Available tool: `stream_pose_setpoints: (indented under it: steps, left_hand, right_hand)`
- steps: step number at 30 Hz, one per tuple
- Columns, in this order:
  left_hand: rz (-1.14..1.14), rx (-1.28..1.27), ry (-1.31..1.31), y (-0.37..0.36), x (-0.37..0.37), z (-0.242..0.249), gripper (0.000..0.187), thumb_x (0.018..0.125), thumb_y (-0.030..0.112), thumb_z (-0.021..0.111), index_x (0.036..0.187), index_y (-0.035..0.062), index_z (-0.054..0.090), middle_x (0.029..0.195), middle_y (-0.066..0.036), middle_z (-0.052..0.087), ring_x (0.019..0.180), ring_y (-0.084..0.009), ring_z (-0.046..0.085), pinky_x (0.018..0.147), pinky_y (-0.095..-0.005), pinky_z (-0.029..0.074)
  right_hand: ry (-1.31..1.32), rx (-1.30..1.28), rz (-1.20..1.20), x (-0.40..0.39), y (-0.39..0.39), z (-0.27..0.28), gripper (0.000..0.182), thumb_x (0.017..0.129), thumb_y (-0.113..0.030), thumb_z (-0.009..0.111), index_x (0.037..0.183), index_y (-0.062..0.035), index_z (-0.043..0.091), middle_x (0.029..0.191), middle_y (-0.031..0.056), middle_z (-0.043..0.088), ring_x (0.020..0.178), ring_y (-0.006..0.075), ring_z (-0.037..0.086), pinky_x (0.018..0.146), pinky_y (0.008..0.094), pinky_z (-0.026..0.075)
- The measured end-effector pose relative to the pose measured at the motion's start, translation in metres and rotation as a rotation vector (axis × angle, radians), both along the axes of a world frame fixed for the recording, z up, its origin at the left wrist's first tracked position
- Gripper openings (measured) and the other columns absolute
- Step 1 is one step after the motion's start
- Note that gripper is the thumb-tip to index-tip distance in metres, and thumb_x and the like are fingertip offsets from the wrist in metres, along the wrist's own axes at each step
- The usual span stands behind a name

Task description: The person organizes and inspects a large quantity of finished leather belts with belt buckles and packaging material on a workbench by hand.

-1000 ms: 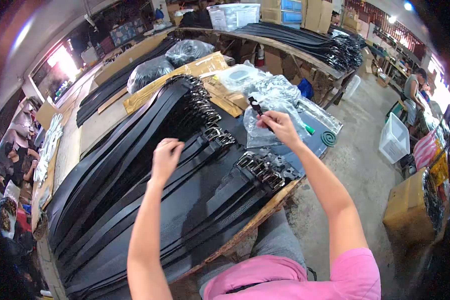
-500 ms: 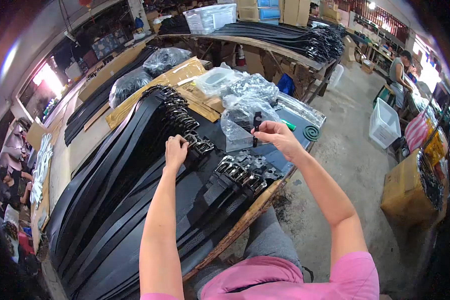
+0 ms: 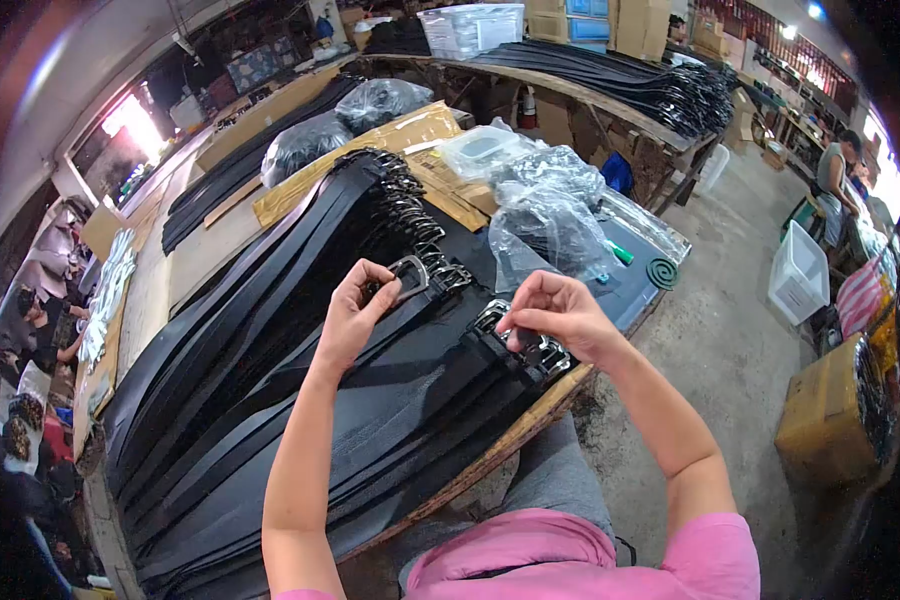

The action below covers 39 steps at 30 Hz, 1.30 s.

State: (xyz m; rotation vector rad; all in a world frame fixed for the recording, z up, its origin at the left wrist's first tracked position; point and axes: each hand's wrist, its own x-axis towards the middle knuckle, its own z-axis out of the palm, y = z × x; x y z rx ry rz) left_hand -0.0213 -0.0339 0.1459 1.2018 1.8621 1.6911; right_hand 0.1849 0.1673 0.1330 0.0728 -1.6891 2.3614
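Left hand point(image 3: 352, 318) pinched a silver belt buckle point(image 3: 408, 274) lifted off the black belts point(image 3: 270, 330) mid-worktop; right hand point(image 3: 560, 315) closed on something small, unidentifiable, over the near buckle row point(image 3: 520, 345). Risk: lifted buckle could snag neighbouring buckles and drag the row out of order.

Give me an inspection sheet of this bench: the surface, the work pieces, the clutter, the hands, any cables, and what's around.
Surface: wooden bench, mostly covered by rows of black belts.
Work pieces: a silver buckle lifted off the row; more buckles in the near row.
Clutter: clear plastic bags, cardboard sheets, a green marker, a green spiral coil.
Hands: left hand has its grip on the lifted buckle; right hand rests fingertips on the near row, what it pinches is hidden.
Cables: nothing seen.
Surroundings: second bench of belts, white crate, another person at right.
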Motion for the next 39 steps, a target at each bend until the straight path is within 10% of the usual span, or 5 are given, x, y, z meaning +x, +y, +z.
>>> stream_pose_setpoints:
  steps: [20,39]
  left_hand:
    - [-0.207,0.16,-0.289,-0.023,0.057,-0.005,0.011,0.088,0.012,0.061,0.091,0.0058,0.053,0.091,0.001,0.054,0.082,-0.0048,0.049,0.073,-0.0204,0.043]
    - [-0.129,0.117,-0.317,-0.02,0.066,-0.002,0.014,0.088,0.016,0.063,0.086,0.0083,0.051,0.08,0.005,0.049,0.073,-0.0032,0.043,0.066,-0.0185,0.037]
  right_hand:
    - [0.151,0.14,-0.02,-0.033,-0.072,0.015,0.041,0.083,0.008,0.048,0.122,-0.0044,0.053,0.087,-0.0038,0.056,0.065,0.0016,0.045,0.055,0.0171,0.034]
    - [0.337,0.489,-0.33,-0.035,-0.079,0.005,0.046,0.078,0.018,0.045,0.113,-0.0042,0.063,0.09,0.002,0.057,0.082,0.0069,0.054,0.07,0.02,0.044]
